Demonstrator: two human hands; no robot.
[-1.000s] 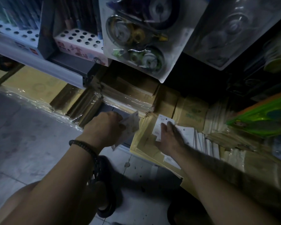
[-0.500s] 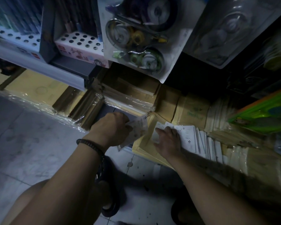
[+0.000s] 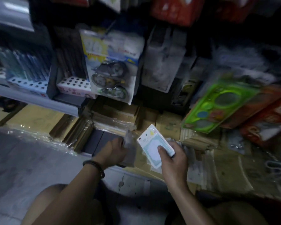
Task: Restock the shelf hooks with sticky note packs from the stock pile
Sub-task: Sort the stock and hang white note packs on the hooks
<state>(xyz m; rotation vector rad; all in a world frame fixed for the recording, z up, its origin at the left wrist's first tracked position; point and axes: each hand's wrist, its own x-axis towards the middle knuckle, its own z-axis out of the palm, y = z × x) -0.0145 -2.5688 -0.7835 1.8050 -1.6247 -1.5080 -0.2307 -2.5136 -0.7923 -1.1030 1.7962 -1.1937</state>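
on the far left the pen boxes [image 3: 28,78] sit at the shelf edge, well apart from the hands and in no danger. the left hand [image 3: 115,151] is curled round a greyish bundle [image 3: 130,148] too blurred to name. it may be wrapper or more packs, i cannot tell. if it is loose film, it could slip or snag while the other hand works.

just beside it the right hand [image 3: 173,159] grips a small stack of sticky note packs [image 3: 152,143], thumb pressed on the top face. the stack is tilted and raised above the stock pile [image 3: 195,161] lying low among brown paper stacks. the grip takes only the near end, so the lower packs could fan out and slide back onto the pile.

above, a blister card [image 3: 110,67] hangs low in front of the shelf, and a lift straight up would likely knock it. the hooks themselves are lost in blur and dimness, so getting a pack onto one looks like the weak point — a miss would drop it into the clutter below. to the right a green stencil pack [image 3: 217,108] leans out over the pile, and a careless elbow could topple it.
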